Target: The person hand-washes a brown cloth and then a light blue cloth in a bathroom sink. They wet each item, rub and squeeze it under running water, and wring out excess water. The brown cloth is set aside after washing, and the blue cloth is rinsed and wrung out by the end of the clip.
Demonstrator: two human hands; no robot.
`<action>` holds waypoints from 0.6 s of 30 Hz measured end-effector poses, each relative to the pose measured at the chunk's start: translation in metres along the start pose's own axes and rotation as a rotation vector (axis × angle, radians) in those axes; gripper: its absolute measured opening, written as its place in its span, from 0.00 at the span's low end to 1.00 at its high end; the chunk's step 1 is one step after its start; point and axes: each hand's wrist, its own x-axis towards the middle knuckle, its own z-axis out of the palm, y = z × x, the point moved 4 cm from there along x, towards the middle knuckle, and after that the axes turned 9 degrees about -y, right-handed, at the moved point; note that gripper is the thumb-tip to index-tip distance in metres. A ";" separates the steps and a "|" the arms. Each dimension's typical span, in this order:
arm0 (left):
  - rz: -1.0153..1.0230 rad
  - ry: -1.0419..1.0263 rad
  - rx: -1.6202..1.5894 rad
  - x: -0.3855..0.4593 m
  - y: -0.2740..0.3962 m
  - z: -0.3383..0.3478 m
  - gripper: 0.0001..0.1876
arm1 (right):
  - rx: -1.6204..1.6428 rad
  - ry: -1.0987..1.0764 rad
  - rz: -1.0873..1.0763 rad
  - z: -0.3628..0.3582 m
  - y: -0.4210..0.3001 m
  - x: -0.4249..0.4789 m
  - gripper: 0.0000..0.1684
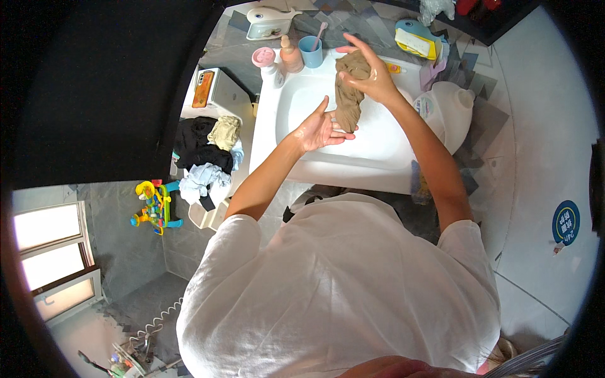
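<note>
A wet-looking, crumpled brown cloth (349, 101) is stretched lengthwise over the white washbasin (302, 163). At its upper end, my right hand (373, 75) holds the bunched fabric loosely, thumb in front and index finger extended. My left hand (321, 130) is palm up with its fingers spread. Some of those fingers pass behind the cloth's lower end without closing around it. Both hands look wet. Cloth and hands cover part of the basin's inside.
Along the basin's back rim stand a pink-topped bottle (264, 59), a pump bottle (291, 56) and a blue cup (311, 53) with a toothbrush. A large white jug (453, 113) is at right. Clothes (205, 146) are heaped at left, below a phone (203, 89).
</note>
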 end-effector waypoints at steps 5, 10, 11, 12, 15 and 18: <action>0.047 0.192 -0.105 0.015 -0.011 -0.010 0.30 | -0.375 -0.221 -0.199 0.022 -0.032 -0.003 0.24; 0.200 0.228 -0.121 0.015 -0.001 0.006 0.19 | -0.537 -0.320 -0.352 0.034 -0.051 -0.013 0.15; 0.226 0.250 -0.108 0.015 0.001 0.005 0.20 | -0.528 -0.341 -0.347 0.035 -0.050 -0.014 0.15; 0.254 0.272 -0.095 0.015 0.004 0.002 0.20 | -0.447 -0.354 -0.377 0.036 -0.052 -0.015 0.16; 0.356 0.206 -0.168 0.020 0.014 0.004 0.19 | -0.381 -0.336 -0.261 0.040 -0.057 -0.023 0.17; 0.425 0.193 -0.230 0.024 0.024 0.005 0.18 | -0.496 -0.312 -0.238 0.041 -0.059 -0.029 0.17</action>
